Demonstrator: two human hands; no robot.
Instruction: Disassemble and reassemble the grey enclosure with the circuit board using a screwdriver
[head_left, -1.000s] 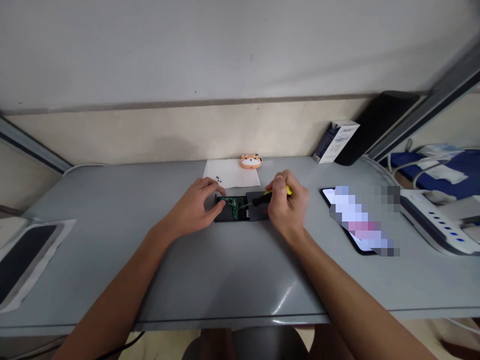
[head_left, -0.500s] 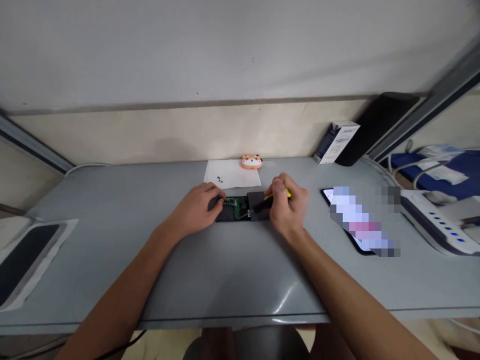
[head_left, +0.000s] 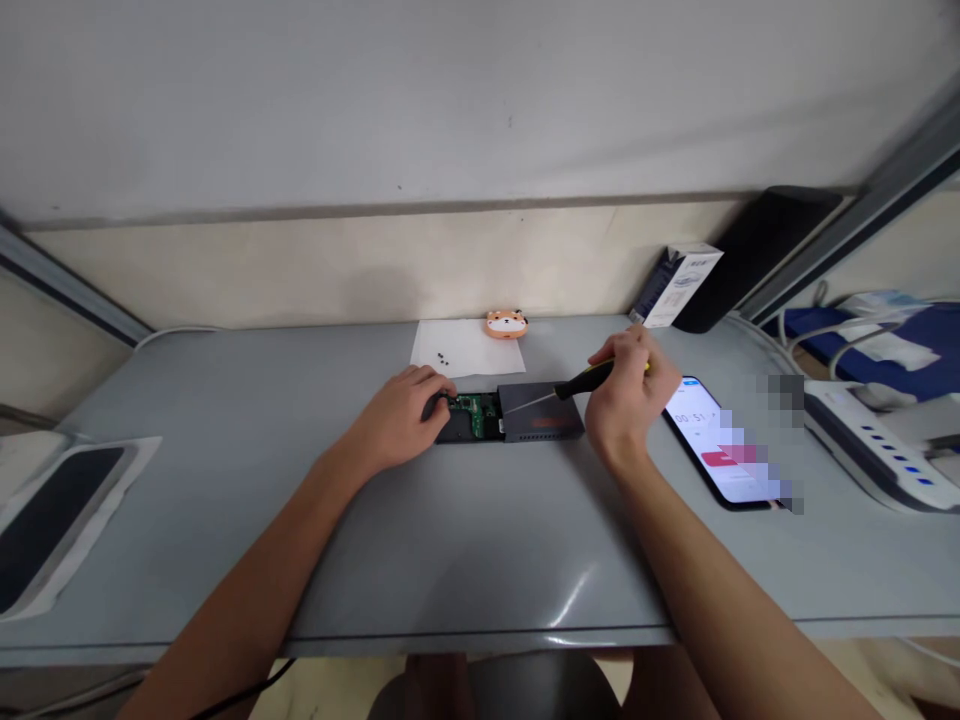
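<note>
Screwdriver (head_left: 581,379) with a black and yellow handle sits pinched in the right hand (head_left: 624,410), fingers closed round it, thin shaft angled down and left with its tip over the grey cover (head_left: 540,417) of a small dark device (head_left: 510,417) lying mid-surface. Left end of that device is open, so you can see a green circuit board (head_left: 474,413). The left hand (head_left: 396,428) rests on that left end, fingers curled loosely over the edge and touching it, not really gripping anything as far as I can tell. The 2 hands are well apart, 1 at each end of the device.

Just beyond the device there's a white sheet of paper (head_left: 466,350) with a few tiny black screws (head_left: 441,356) on it, and an orange animal-shaped thing (head_left: 506,323) at its far right corner. Right of the right hand lies a phone (head_left: 712,440) with the screen lit, partly blurred. Further right is a white power strip (head_left: 870,440), and a small box (head_left: 675,283) leans near the far wall. Grey surface (head_left: 420,540) under everything.
</note>
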